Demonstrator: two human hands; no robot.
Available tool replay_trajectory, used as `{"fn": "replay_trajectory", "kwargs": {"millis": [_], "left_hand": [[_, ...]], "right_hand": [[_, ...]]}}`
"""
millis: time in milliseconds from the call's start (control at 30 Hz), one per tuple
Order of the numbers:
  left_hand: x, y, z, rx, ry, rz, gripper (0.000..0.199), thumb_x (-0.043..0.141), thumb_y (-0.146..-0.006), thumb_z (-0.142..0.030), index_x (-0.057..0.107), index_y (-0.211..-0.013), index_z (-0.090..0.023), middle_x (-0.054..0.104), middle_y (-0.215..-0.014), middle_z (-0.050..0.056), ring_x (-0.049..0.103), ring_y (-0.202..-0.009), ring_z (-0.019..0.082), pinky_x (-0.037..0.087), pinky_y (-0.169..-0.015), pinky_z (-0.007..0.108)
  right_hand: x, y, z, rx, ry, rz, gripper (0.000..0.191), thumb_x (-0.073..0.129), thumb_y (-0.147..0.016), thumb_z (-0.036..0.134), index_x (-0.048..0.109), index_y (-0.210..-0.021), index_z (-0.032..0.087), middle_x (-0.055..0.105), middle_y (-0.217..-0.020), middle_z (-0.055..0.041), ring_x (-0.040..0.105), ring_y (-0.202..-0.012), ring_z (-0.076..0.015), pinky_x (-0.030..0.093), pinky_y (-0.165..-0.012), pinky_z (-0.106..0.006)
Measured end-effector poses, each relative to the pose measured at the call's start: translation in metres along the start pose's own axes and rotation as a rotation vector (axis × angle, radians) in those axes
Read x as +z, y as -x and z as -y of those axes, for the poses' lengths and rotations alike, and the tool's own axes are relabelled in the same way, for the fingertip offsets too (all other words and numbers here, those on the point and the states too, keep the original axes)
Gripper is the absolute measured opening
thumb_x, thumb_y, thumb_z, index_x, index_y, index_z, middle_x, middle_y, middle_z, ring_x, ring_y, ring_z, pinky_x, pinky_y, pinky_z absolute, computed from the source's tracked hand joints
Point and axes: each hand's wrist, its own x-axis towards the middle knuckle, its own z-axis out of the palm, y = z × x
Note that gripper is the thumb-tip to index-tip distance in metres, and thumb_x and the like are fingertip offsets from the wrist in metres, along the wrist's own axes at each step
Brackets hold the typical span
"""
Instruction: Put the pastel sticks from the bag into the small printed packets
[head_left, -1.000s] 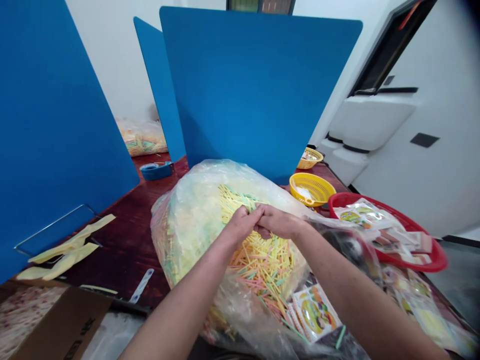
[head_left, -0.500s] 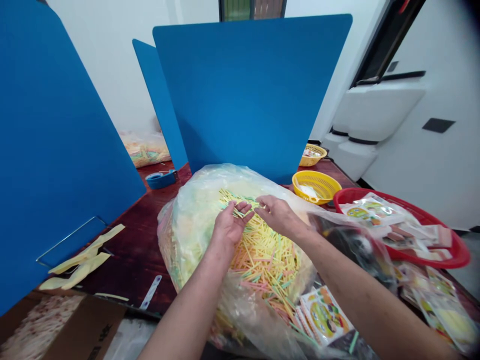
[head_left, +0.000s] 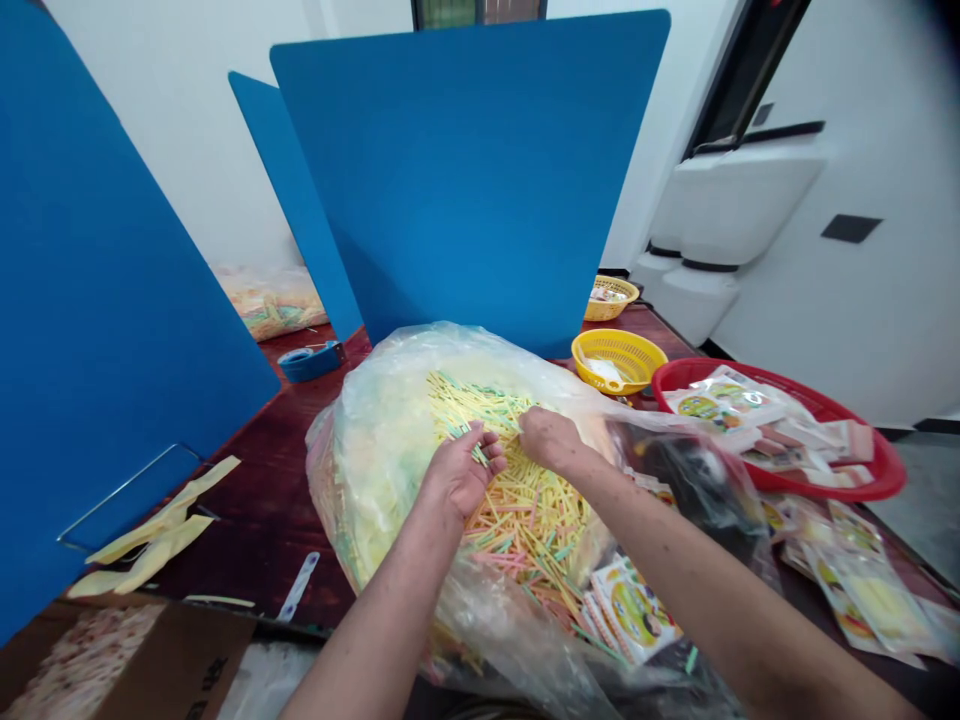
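Note:
A large clear plastic bag (head_left: 382,400) lies open on the dark red table, full of thin pastel sticks (head_left: 525,510) in yellow, green and pink. Over the pile, my left hand (head_left: 461,475) is palm up with its fingers curled round a few green and yellow sticks. Just right of it, my right hand (head_left: 549,437) is closed with its knuckles up, at the upper part of the pile. Its fingertips are hidden, so what it grips cannot be made out. Printed packets (head_left: 634,610) lie by the bag's lower right side.
Blue panels (head_left: 465,180) stand behind and to the left. At the right are a yellow basket (head_left: 622,360) and a red basket (head_left: 892,470) with packets. A blue tape dispenser (head_left: 309,362), yellow strips (head_left: 161,530) and a wire stand (head_left: 120,490) are at the left.
My right hand has closed and moved down onto the sticks. My left hand has curled its fingers more around its sticks. The whole view has shifted slightly.

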Motion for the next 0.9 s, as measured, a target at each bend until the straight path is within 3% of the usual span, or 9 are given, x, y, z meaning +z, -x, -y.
{"fn": "replay_trajectory", "kwargs": {"millis": [167,267,433,500,667,800,900], "left_hand": [[-0.002,-0.003,0.005,-0.018,0.102,0.089,0.006,0.05,-0.083,-0.015,0.051,-0.078,-0.013,0.057,-0.069,0.004,0.058,-0.061,0.011,0.052,-0.062,0.027],[0.003,-0.007,0.011,-0.015,0.212,0.152,0.014,0.049,-0.086,-0.022,0.053,-0.076,-0.013,0.058,-0.068,0.004,0.059,-0.064,0.012,0.052,-0.068,0.028],[0.01,-0.01,0.017,0.036,0.278,0.091,0.018,0.048,-0.086,-0.02,0.057,-0.073,-0.011,0.062,-0.071,0.003,0.058,-0.062,0.009,0.049,-0.065,0.02],[0.009,-0.01,0.015,0.054,0.307,0.055,0.018,0.046,-0.086,-0.015,0.057,-0.072,-0.012,0.063,-0.07,0.003,0.058,-0.062,0.009,0.049,-0.065,0.02],[0.01,-0.007,0.008,0.1,0.314,0.087,0.019,0.042,-0.088,-0.018,0.052,-0.071,-0.015,0.063,-0.072,0.004,0.061,-0.067,0.014,0.051,-0.066,0.028],[0.012,-0.007,0.008,0.122,0.256,0.094,0.02,0.042,-0.088,-0.02,0.051,-0.071,-0.013,0.062,-0.069,0.005,0.06,-0.064,0.012,0.049,-0.063,0.024],[0.005,-0.008,0.001,0.169,0.251,0.034,0.017,0.044,-0.087,-0.018,0.048,-0.071,-0.015,0.059,-0.064,0.002,0.062,-0.067,0.013,0.049,-0.063,0.024]], "right_hand": [[-0.038,0.006,-0.002,-0.062,-0.035,-0.031,0.031,0.039,-0.084,0.026,0.068,-0.082,0.015,0.067,-0.08,-0.0097,0.059,-0.069,-0.0153,0.038,-0.056,-0.023],[-0.05,0.015,0.015,-0.087,-0.034,-0.092,0.033,0.037,-0.085,0.026,0.068,-0.083,0.015,0.067,-0.082,-0.011,0.059,-0.07,-0.0162,0.037,-0.057,-0.024],[-0.041,0.024,0.046,-0.144,-0.134,-0.007,0.023,0.046,-0.078,0.019,0.068,-0.08,0.015,0.068,-0.082,-0.0096,0.06,-0.075,-0.0175,0.04,-0.063,-0.025],[-0.037,0.03,0.043,-0.204,-0.263,-0.029,0.023,0.044,-0.079,0.017,0.067,-0.081,0.017,0.067,-0.081,-0.0049,0.058,-0.073,-0.0139,0.04,-0.064,-0.022],[-0.025,0.047,0.023,-0.328,-0.51,-0.3,0.021,0.044,-0.082,0.021,0.064,-0.087,0.018,0.065,-0.082,-0.0026,0.056,-0.073,-0.0126,0.039,-0.065,-0.021],[-0.005,0.045,0.029,-0.306,-0.516,-0.269,0.022,0.04,-0.081,0.017,0.059,-0.069,0.017,0.061,-0.07,-0.0008,0.053,-0.063,-0.0112,0.036,-0.06,-0.021],[0.002,0.041,0.026,-0.3,-0.479,-0.251,0.022,0.039,-0.079,0.014,0.056,-0.065,0.017,0.059,-0.065,-0.0004,0.051,-0.06,-0.0109,0.036,-0.058,-0.021]]}}
